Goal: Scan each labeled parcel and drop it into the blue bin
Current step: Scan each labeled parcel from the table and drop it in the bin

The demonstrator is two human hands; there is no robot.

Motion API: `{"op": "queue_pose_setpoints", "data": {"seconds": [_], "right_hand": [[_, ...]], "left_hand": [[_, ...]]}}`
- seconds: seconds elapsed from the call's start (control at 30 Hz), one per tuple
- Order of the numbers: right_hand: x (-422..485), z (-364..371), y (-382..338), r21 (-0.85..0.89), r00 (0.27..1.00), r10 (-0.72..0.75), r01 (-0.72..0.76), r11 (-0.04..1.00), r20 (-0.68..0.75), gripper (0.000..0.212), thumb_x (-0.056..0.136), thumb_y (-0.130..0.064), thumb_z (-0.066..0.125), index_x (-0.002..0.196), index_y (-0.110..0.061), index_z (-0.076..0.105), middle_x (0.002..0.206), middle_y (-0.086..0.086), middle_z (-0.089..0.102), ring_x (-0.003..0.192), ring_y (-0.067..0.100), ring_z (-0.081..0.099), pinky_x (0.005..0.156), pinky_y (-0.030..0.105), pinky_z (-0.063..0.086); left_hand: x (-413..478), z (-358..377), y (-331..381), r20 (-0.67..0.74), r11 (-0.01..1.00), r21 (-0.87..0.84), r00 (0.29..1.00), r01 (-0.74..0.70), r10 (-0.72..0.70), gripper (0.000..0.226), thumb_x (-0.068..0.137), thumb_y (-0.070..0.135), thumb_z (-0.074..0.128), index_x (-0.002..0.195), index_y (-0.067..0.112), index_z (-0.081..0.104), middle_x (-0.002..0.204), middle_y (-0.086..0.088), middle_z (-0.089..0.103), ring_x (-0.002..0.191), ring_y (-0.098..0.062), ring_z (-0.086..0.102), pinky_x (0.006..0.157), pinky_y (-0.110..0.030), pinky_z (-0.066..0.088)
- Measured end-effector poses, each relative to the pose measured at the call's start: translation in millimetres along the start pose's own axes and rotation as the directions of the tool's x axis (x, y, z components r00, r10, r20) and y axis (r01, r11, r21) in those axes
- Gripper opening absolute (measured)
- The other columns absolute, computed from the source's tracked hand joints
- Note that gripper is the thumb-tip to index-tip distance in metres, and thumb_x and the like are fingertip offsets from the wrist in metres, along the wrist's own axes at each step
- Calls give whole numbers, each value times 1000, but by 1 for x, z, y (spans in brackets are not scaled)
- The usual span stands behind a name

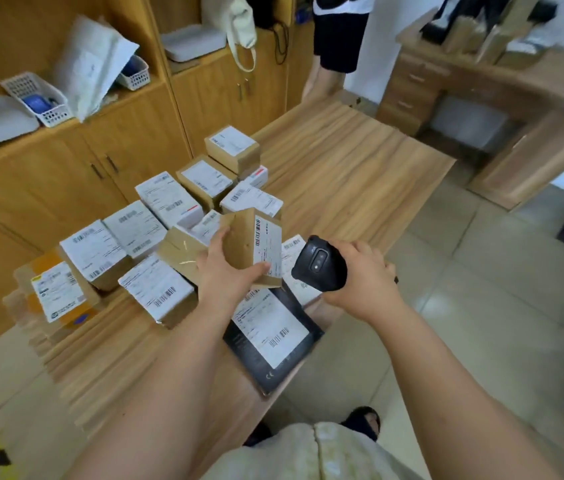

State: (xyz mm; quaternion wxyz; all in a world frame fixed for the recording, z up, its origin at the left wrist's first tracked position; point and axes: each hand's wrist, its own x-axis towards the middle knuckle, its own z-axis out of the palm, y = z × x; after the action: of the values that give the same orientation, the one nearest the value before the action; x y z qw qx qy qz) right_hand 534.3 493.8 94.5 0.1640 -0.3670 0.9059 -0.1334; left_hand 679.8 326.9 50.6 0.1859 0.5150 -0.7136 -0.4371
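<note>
The brown parcel [247, 249] is held above the worktop [342, 161], tipped on edge, with its white label facing right. My left hand [225, 271] grips it: fingers [219, 237] curl over its far side and the thumb presses the label's lower edge. Just beside it, my right hand [363, 278] wraps closed around the black scanner [320, 263]. Beneath both hands a flat black box [273, 344] with a label lies at the near edge. More labelled parcels [155, 216] crowd the worktop's left side, in front of wooden cabinets [204, 88].
</note>
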Motion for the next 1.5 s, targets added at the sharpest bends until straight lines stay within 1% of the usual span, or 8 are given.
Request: {"op": "queue_pose_setpoints", "data": {"seconds": [0.53,0.7,0.77,0.83,0.93,1.07,1.2,1.5], "right_hand": [[4,-113,251,88,957,286,-281,956,-46,81,70,-28,75,142,-37,38,130,-2,45,123,25,40,95,41,32],[-11,-140,347,159,906,412,-395,905,-93,83,70,-28,76,143,-39,37,130,-3,46,125,24,38,98,42,33],[-21,-145,384,264,851,512,-470,842,-119,82,69,-29,77,141,-38,39,131,-3,47,126,25,39,97,41,33],[-34,-148,418,402,777,616,-526,749,-133,78,69,-30,77,138,-38,42,129,-4,48,125,24,41,95,39,35],[-52,-151,463,567,659,742,-567,598,-123,79,66,-29,78,135,-41,43,128,-7,48,122,24,45,95,39,38],[-61,-158,517,695,516,847,-563,447,-127,79,52,-33,73,126,-43,48,121,-8,54,114,24,53,95,46,47],[-52,-176,568,731,407,902,-571,374,-144,79,58,-31,78,131,-37,48,123,-5,51,117,25,50,97,47,46],[-2,-261,700,781,193,962,-563,269,-192,84,70,-32,79,143,-36,38,138,-2,45,130,26,39,102,47,36]], "left_hand": [[-30,234,162,298,983,129,951,-128,85,100,60,40,90,146,40,38,139,-6,45,132,-26,40,108,-43,38],[-66,339,209,437,990,16,892,-137,116,107,50,43,92,144,33,42,139,4,49,128,-18,49,109,-40,41],[-84,380,227,518,998,-32,853,-46,56,108,51,45,92,144,34,40,137,7,50,124,-18,54,104,-39,46],[-103,417,248,614,983,-72,784,167,-88,96,62,39,91,143,35,39,130,5,56,113,-20,60,91,-40,52],[-125,469,278,753,864,19,562,502,-343,67,74,32,85,130,28,51,115,1,67,99,-20,62,75,-34,48],[-142,531,310,795,865,151,461,478,-394,46,77,30,82,118,23,61,107,-4,69,93,-22,60,83,-39,49],[-149,595,353,815,863,218,402,455,-418,16,84,19,71,97,17,61,96,-8,62,92,-25,57,98,-43,44],[-136,770,486,900,914,272,258,300,-353,25,82,20,73,104,19,62,97,-10,62,95,-27,57,89,-45,48]]}}
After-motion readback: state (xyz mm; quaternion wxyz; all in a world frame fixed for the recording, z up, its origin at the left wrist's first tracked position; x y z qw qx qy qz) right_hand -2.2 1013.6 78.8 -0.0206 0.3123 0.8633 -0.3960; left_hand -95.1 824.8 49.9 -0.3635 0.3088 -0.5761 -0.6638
